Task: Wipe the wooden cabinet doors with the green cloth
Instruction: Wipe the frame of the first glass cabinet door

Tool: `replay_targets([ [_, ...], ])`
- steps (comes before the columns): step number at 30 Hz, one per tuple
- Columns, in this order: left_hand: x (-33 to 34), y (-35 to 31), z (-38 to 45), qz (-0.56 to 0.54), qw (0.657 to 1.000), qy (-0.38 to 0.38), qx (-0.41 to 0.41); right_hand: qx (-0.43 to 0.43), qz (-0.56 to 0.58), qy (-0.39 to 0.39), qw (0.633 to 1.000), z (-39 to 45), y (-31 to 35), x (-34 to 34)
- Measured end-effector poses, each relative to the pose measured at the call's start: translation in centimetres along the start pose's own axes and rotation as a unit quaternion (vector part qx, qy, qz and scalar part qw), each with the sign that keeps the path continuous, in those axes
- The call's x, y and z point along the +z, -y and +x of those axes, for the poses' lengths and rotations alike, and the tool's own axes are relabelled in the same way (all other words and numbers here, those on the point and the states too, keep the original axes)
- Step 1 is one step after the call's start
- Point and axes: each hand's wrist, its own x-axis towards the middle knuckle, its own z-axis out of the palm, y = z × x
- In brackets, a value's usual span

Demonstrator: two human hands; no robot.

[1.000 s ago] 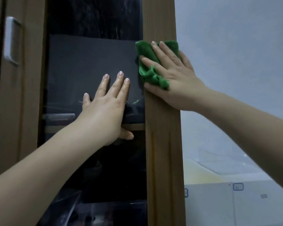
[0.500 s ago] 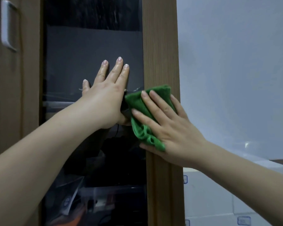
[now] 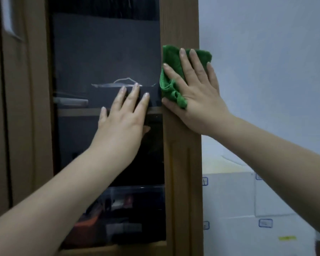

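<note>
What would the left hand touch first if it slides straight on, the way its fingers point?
The left hand, flat on the dark glass door panel, points up and slightly right. Probably only more glass, then the brown wooden door frame; the way looks free.

Down and to the right of the grip, white boxes [image 3: 248,209] sit stacked against a pale wall [image 3: 266,71], blue-outlined labels [image 3: 265,223] on their fronts. Left of the grip, a shelf [image 3: 78,111] carries something flat and grey; lower down, a clear container [image 3: 135,206] of blurred odds and ends.
</note>
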Motion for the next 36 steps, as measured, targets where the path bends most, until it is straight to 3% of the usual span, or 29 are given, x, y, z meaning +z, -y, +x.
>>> replay_targets([
  [3, 1.9, -0.7, -3.4, 0.013, 0.999, 0.030, -0.007, -0.017, -0.015, -0.011, 1.000, -2.2, 1.5, 1.2],
  [6, 3.2, -0.9, -6.2, 0.042, 0.996, 0.073, -0.016, -0.089, -0.020, -0.016, 0.996, -5.7, 3.0, 2.8],
  [11, 3.7, -0.5, -7.7, 0.069, 0.995, 0.079, 0.000, -0.155, -0.021, -0.012, 0.988, -11.3, 4.4, 5.0],
  [17, 3.8, -0.5, -7.6, 0.054, 0.995, 0.082, -0.009, -0.365, -0.067, 0.089, 0.924, -12.3, -2.1, 3.0],
  [20, 3.8, -0.4, -7.6, 0.052, 0.996, 0.077, -0.008, -0.318, -0.073, 0.079, 0.942, -9.7, -3.4, 1.3],
  [23, 3.9, -0.6, -7.9, 0.052, 0.996, 0.074, -0.026, -0.142, -0.041, 0.033, 0.989, -6.8, -1.2, 0.8],
  [26, 4.1, -1.4, -8.8, 0.037, 0.995, 0.070, -0.061, -0.019, -0.027, 0.012, 0.999, -6.6, 2.6, 1.9],
  [29, 4.5, -2.1, -10.0, 0.010, 0.996, 0.062, -0.062, -0.014, -0.018, 0.001, 1.000, -8.7, 5.0, 3.4],
  [36, 5.0, -2.9, -10.9, 0.008, 0.995, 0.076, -0.065, -0.117, -0.009, 0.009, 0.993, -15.9, 6.2, 5.9],
])
